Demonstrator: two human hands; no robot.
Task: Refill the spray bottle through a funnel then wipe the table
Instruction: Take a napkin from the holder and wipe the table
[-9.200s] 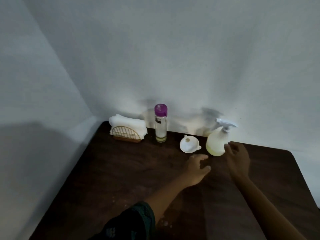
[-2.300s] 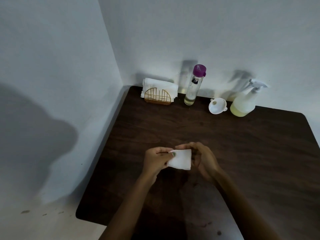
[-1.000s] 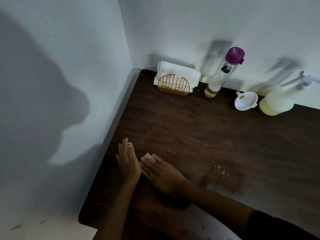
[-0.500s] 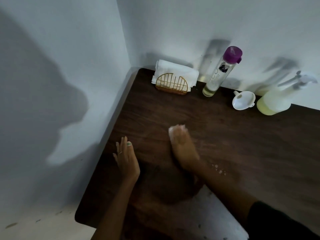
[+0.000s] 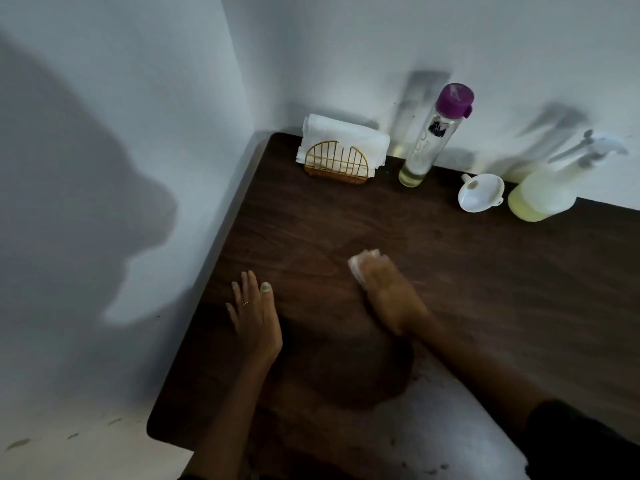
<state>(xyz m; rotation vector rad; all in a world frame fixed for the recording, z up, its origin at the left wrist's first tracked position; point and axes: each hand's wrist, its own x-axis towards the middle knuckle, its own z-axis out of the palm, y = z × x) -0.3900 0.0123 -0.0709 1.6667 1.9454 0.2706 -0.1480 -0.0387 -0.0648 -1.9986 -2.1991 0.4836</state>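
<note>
My right hand (image 5: pixel 391 292) presses a folded white tissue (image 5: pixel 360 263) flat onto the dark wooden table (image 5: pixel 485 289); only the tissue's front edge shows past the fingertips, and the hand is blurred. My left hand (image 5: pixel 254 313) rests flat on the table near its left edge, fingers straight. At the back right stands the spray bottle (image 5: pixel 543 192) with pale yellow liquid and a white trigger head. The white funnel (image 5: pixel 480 192) lies beside it on the table.
A gold wire holder with white tissues (image 5: pixel 337 150) sits in the back left corner. A clear bottle with a purple cap (image 5: pixel 433 136) stands against the wall next to it. Walls close the table's left and back sides. Crumbs dot the near right.
My right hand with the tissue has swept away from me and to the right across the table over the last second. My left hand has stayed flat in place.
</note>
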